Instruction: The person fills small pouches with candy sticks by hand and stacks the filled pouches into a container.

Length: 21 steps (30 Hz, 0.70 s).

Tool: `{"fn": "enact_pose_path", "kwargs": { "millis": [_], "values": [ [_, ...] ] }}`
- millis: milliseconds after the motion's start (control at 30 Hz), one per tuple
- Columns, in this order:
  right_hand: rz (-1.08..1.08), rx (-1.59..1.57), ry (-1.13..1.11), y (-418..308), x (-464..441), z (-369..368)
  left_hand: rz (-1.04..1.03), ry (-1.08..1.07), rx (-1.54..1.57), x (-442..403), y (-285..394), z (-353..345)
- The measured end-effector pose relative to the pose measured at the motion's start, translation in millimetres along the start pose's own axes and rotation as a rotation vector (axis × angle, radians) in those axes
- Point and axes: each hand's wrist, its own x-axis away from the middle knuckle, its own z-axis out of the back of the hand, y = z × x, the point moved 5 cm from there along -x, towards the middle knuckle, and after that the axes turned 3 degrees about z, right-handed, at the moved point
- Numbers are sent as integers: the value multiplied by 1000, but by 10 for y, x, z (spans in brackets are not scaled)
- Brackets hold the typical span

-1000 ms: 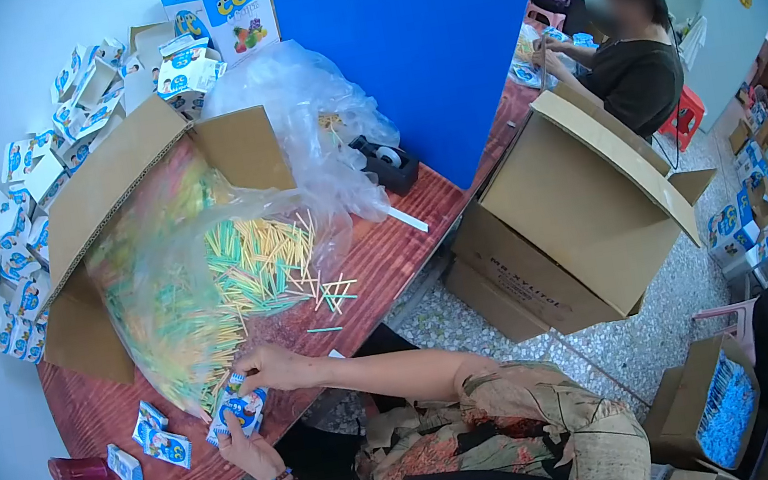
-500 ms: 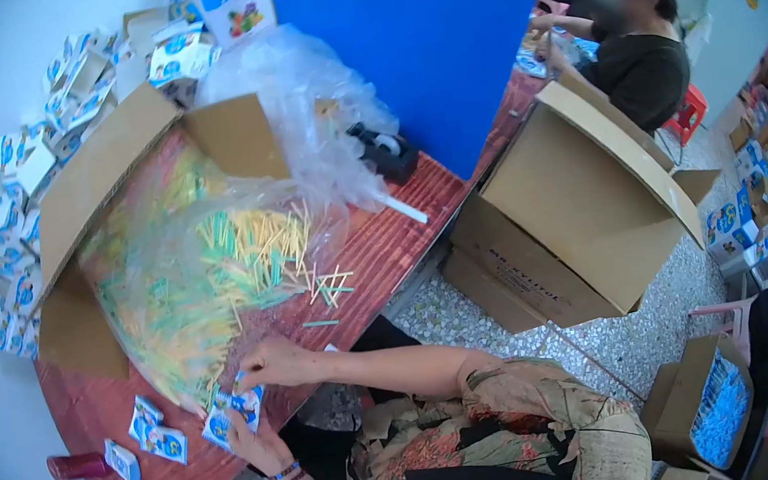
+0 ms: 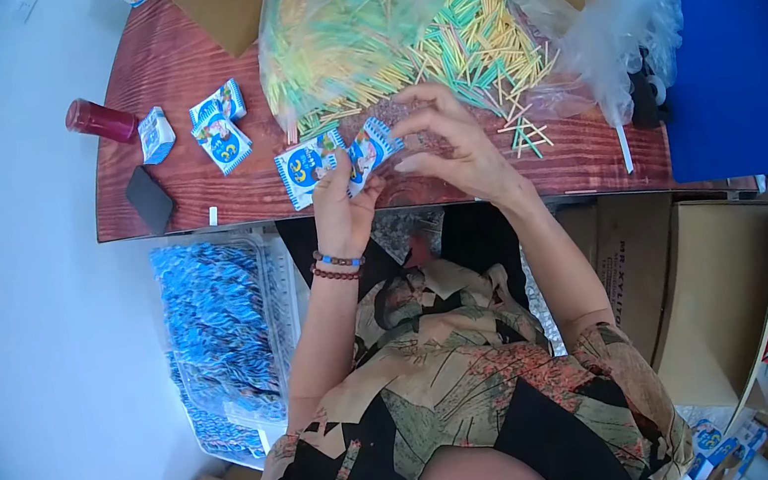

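My left hand [image 3: 349, 207], with beaded bracelets at the wrist, is closed on small blue-and-white printed packets [image 3: 372, 153], one of them tilted up to the right. A flatter packet [image 3: 300, 169] shows under the thumb at the left. My right hand [image 3: 459, 143] is just right of the tilted packet, its fingers curved and apart. Whether a fingertip touches the packet's edge, I cannot tell. Beyond both hands, a clear plastic bag [image 3: 340, 26] spills thin yellow, green and pink sticks [image 3: 484, 48] onto the table.
More packets [image 3: 223, 143] lie left on the red-brown table [image 3: 165, 64], near a red cylindrical container [image 3: 100, 121] and a flat black object [image 3: 150, 200]. Below the table edge, a clear tub [image 3: 269, 328] is full of blue packets. A cardboard box [image 3: 713, 288] stands at right.
The view has turned and shifted down towards my body. My right hand has gone from a pinch at the packets to spread fingers beside them. My left hand still holds the packets.
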Motion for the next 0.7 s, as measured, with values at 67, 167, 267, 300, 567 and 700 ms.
{"fn": "enact_pose_path", "kwargs": {
  "millis": [67, 167, 267, 300, 567, 700],
  "values": [
    [31, 60, -61, 10, -45, -88, -7, 14, -1, 34, 12, -85],
    [185, 136, -167, 13, -79, -171, -22, 64, -23, 38, 16, -120],
    [151, 95, -176, -2, -73, -179, -21, 106, -70, 50, -18, -39],
    [148, 108, -177, 26, -65, -164, -19, 98, -100, 34, -31, -39],
    [43, 57, -207, 234, 68, 54, 2, 131, -164, 13, -288, 18],
    [-450, -105, 127, 899, 140, 558, 2, 188, -152, -13, -341, 126]
  ]
}}
